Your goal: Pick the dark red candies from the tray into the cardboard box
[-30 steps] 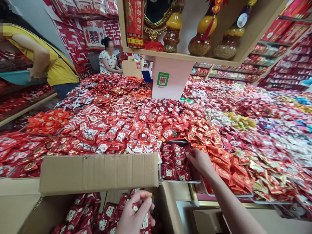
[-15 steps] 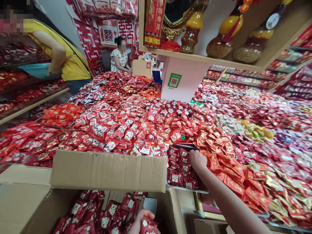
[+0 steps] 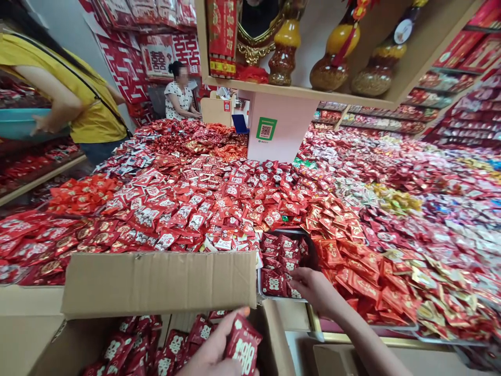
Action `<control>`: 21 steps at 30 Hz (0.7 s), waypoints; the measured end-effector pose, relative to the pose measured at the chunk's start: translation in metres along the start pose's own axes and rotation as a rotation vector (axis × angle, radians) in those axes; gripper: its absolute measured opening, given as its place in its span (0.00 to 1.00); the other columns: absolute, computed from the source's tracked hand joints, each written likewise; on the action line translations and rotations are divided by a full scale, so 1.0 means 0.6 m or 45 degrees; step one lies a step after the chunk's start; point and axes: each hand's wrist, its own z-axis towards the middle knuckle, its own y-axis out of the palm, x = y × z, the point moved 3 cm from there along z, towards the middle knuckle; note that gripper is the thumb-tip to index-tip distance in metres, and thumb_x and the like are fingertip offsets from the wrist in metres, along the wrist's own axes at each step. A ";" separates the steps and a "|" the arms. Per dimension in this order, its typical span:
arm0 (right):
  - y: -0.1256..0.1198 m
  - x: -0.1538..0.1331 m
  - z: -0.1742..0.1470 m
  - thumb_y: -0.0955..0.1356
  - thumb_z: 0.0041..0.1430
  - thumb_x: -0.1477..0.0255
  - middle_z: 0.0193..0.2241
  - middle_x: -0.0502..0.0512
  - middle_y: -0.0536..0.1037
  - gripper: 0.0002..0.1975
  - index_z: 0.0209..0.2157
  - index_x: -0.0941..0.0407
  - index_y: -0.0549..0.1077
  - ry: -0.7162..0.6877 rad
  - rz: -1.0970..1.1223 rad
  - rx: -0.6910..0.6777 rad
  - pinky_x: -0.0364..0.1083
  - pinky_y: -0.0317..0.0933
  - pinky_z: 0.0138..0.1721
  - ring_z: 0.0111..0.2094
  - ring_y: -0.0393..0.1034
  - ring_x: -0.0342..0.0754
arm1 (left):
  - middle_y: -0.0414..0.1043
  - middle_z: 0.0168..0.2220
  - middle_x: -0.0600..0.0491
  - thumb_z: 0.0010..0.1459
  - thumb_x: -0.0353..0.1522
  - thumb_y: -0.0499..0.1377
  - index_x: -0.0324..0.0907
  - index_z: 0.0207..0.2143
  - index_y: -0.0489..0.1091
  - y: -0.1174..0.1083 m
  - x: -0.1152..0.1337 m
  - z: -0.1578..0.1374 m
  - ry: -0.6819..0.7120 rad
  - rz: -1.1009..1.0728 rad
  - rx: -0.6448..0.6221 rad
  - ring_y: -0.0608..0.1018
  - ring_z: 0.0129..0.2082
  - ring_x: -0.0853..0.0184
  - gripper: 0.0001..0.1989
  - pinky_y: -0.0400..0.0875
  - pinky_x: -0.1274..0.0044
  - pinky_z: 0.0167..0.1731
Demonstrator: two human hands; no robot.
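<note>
Cardboard box (image 3: 160,284) has a matte, faintly creased flap, while packets (image 3: 117,347) inside it are red, glossy and puffed like small pillows. We grasp one such packet (image 3: 243,342) in our left hand (image 3: 215,350), above the box, near its right edge. Our right hand (image 3: 319,290) is at the near right corner of the thin-rimmed tray (image 3: 284,299), beside similar packets; we cannot tell if its fingers grip any.

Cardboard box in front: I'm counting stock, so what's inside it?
Dark red double-happiness packets lie inside the cardboard box. The left hand, holding another such packet, covers part of the contents; anything beneath the top packets is hidden.
</note>
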 end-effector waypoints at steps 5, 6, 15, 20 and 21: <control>0.017 -0.047 -0.039 0.66 0.51 0.59 0.29 0.54 0.73 0.20 0.41 0.57 0.69 0.015 1.021 -0.145 0.43 0.62 0.25 0.29 0.67 0.46 | 0.73 0.41 0.50 0.50 0.30 0.59 0.45 0.54 0.52 0.055 0.086 0.022 0.340 0.145 -0.025 0.74 0.38 0.64 0.30 0.69 0.75 0.32; 0.019 -0.063 -0.046 0.67 0.50 0.59 0.28 0.53 0.72 0.20 0.42 0.56 0.69 -0.022 1.148 -0.184 0.42 0.61 0.25 0.28 0.66 0.44 | 0.74 0.40 0.50 0.50 0.29 0.59 0.45 0.53 0.52 0.064 0.093 0.029 0.368 0.161 -0.044 0.74 0.36 0.66 0.28 0.69 0.75 0.32; 0.006 -0.037 -0.029 0.69 0.47 0.61 0.24 0.49 0.70 0.15 0.32 0.57 0.70 -0.082 1.163 -0.046 0.41 0.60 0.26 0.24 0.63 0.40 | 0.73 0.47 0.47 0.50 0.30 0.59 0.43 0.48 0.65 0.067 0.136 0.072 0.409 0.582 0.065 0.74 0.45 0.59 0.21 0.66 0.69 0.45; -0.037 0.019 0.047 0.67 0.49 0.60 0.31 0.55 0.74 0.16 0.34 0.59 0.71 0.046 0.930 0.368 0.46 0.62 0.35 0.33 0.67 0.46 | 0.72 0.48 0.50 0.49 0.29 0.59 0.43 0.46 0.67 0.068 0.201 0.093 0.432 0.548 0.165 0.71 0.49 0.61 0.19 0.64 0.71 0.47; -0.036 0.010 0.054 0.67 0.49 0.60 0.30 0.55 0.74 0.17 0.35 0.59 0.71 0.028 1.003 0.330 0.46 0.62 0.34 0.32 0.67 0.46 | 0.72 0.48 0.49 0.49 0.29 0.59 0.42 0.47 0.66 0.071 0.206 0.098 0.419 0.487 0.165 0.72 0.47 0.62 0.20 0.67 0.71 0.45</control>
